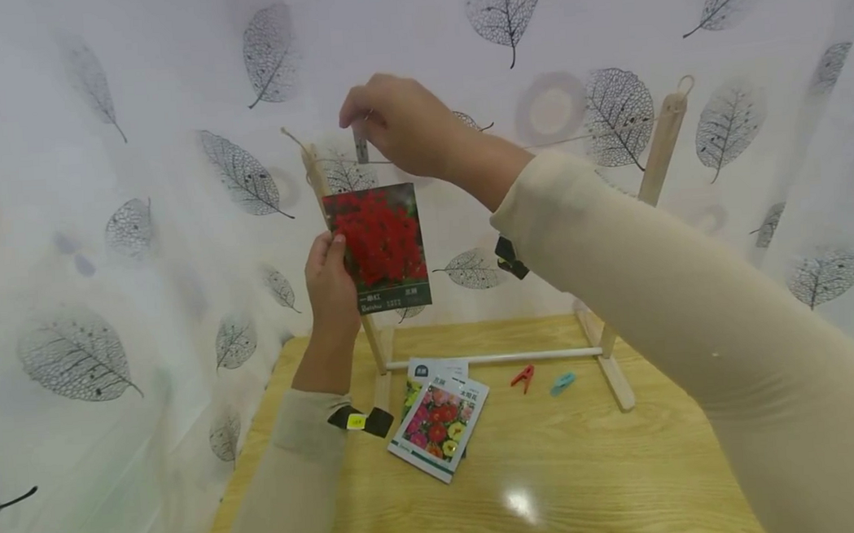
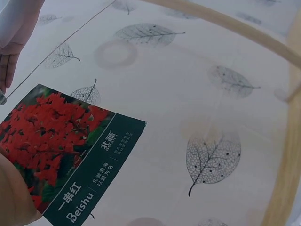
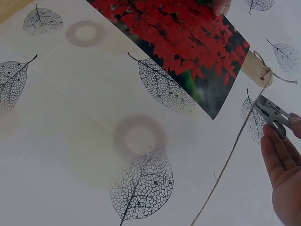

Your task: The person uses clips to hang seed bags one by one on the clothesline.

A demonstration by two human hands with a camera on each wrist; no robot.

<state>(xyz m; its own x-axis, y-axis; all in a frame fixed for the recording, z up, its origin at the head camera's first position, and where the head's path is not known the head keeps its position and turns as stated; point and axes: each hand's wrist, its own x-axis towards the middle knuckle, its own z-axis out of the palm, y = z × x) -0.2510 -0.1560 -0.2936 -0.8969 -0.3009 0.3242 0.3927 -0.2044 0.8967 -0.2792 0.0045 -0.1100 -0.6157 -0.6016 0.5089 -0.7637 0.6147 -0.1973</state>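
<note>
My left hand [image 1: 331,284] holds a seed packet [image 1: 385,249] upright by its left edge, thumb on the front. Red flowers fill its picture above a dark green band, seen close in the left wrist view. Above it, my right hand [image 1: 407,125] pinches a grey clothespin [image 1: 362,146] by its handle end. In the right wrist view the jaws of the clothespin [image 3: 273,113] are right at the twine [image 3: 230,153], near the knot on the wooden post. The packet's top edge lies a little below the twine.
A wooden frame with a left post [image 1: 373,343] and right post [image 1: 664,150] carries the twine, with a white bar [image 1: 506,357] low down. On the table [image 1: 557,470] lie a flower seed packet [image 1: 440,429] over others, a red clothespin [image 1: 524,379] and a blue clothespin [image 1: 562,384].
</note>
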